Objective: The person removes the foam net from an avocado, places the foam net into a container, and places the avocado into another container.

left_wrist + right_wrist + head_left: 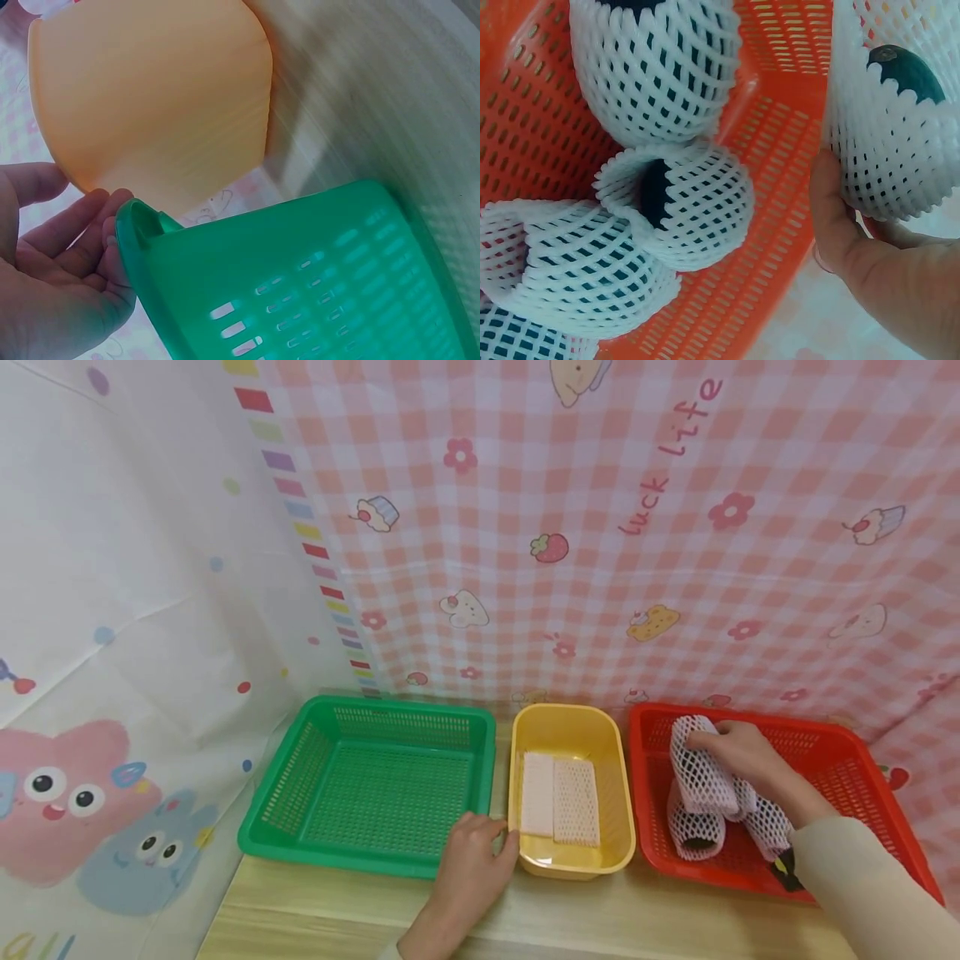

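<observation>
My right hand [750, 760] grips a dark green fruit [915, 79], which looks like an avocado, inside a white foam net [701, 768] over the red basket [892, 802]. Below it in that basket lie several more netted dark fruits [694, 206]. The left hand [476, 860] is between the green basket [375, 860] and the yellow bin [570, 718]. Its fingertips touch the green rim in the left wrist view, while its thumb lies by the bin's rim. Flat foam nets [576, 802] lie in the yellow bin.
All three containers stand in a row on a wooden table [300, 910]. Close behind them hangs a pink checked cloth [510, 568], and a white printed cloth [172, 635] hangs on the left.
</observation>
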### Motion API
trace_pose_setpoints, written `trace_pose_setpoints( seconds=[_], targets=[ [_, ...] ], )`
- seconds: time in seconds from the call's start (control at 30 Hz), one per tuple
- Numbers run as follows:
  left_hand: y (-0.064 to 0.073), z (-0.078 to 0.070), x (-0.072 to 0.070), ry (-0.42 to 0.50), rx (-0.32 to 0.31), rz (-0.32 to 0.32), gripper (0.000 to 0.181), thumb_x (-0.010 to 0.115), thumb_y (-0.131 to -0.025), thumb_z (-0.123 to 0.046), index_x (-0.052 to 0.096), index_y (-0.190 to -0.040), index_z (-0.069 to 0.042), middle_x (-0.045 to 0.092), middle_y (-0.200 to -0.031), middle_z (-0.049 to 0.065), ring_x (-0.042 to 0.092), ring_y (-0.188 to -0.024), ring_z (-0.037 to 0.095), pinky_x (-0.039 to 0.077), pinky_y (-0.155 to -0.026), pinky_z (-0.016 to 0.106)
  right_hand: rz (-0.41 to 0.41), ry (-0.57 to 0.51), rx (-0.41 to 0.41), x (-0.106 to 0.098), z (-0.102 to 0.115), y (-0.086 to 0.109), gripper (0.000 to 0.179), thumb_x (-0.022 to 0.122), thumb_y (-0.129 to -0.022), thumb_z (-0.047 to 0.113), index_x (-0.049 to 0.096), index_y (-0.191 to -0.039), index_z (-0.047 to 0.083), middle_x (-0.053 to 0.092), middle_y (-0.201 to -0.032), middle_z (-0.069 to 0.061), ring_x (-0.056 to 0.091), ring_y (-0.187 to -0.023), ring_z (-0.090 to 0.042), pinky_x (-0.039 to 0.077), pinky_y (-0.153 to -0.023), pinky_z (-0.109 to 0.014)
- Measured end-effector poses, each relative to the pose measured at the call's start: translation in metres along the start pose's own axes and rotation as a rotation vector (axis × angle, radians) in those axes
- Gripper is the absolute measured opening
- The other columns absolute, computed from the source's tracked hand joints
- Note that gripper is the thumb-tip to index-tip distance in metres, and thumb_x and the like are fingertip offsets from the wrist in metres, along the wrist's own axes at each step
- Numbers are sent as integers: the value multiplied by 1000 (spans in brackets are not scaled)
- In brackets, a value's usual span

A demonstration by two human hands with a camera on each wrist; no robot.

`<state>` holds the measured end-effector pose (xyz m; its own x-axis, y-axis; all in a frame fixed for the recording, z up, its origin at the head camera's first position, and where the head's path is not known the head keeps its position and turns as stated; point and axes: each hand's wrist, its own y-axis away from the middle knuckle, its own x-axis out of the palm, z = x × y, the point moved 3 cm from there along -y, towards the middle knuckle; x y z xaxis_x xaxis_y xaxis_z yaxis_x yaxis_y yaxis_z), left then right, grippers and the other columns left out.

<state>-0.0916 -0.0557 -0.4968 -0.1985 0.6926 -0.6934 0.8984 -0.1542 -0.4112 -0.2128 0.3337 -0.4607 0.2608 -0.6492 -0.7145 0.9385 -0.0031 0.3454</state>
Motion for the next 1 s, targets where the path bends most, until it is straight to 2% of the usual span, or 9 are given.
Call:
trace_pose_setpoints(
  seconds=[0.07,0.2,0.37,0.47,0.53,0.73,0.87,1.0],
  targets=[
    [0,0,0,-1,3,2,9,78,-87,-7,80,-89,2,76,-84,9,58,-75,13,53,-68,28,0,-8,-19,-2,-1,8,77,56,-102,49,48,-139,-17,58,-129,-34,58,-108,-39,52,-91,-55],
    [1,-1,0,4,3,10,9,78,-88,-6,80,-90,2,76,-85,9,58,-75,13,53,-69,28,-15,-45,-52,-3,0,23,81,56,-103,50,42,-147,-17,53,-140,-37,57,-116,-43,50,-96,-59],
    [1,-2,-1,12,-7,12,10,78,-88,-5,79,-91,4,77,-86,10,58,-76,13,53,-70,30,-67,-66,-87,-1,5,39,78,60,-103,46,42,-149,-14,57,-137,-34,60,-113,-38,53,-89,-44],
    [1,-2,-1,13,-11,9,10,78,-88,-5,80,-91,4,77,-87,10,59,-76,14,54,-70,30,-97,-70,-109,1,9,47,75,61,-102,44,43,-148,-13,59,-135,-32,63,-107,-33,53,-82,-33],
    [1,-1,-2,14,-9,4,10,78,-88,-6,80,-91,4,77,-87,10,59,-76,14,54,-71,30,-114,-72,-118,2,11,53,74,63,-101,42,44,-148,-12,60,-133,-32,64,-102,-31,53,-77,-29],
    [3,2,-1,11,9,-7,11,79,-89,-9,80,-91,2,78,-86,9,59,-76,14,54,-71,30,-167,-63,-140,5,15,71,76,69,-98,38,41,-150,-11,61,-129,-35,66,-98,-30,55,-68,-29],
    [4,4,-1,8,17,-17,13,79,-90,-12,80,-90,1,78,-86,9,60,-76,14,53,-71,30,-172,-81,-138,10,19,82,80,72,-97,38,39,-152,-9,59,-132,-35,66,-107,-39,57,-68,-29],
    [6,4,-3,11,42,-52,13,81,-89,-13,80,-89,0,77,-85,8,63,-78,15,55,-72,31,-174,-106,-149,19,23,92,81,74,-96,36,38,-153,-8,57,-135,-34,62,-116,-47,57,-69,-28]
  ],
)
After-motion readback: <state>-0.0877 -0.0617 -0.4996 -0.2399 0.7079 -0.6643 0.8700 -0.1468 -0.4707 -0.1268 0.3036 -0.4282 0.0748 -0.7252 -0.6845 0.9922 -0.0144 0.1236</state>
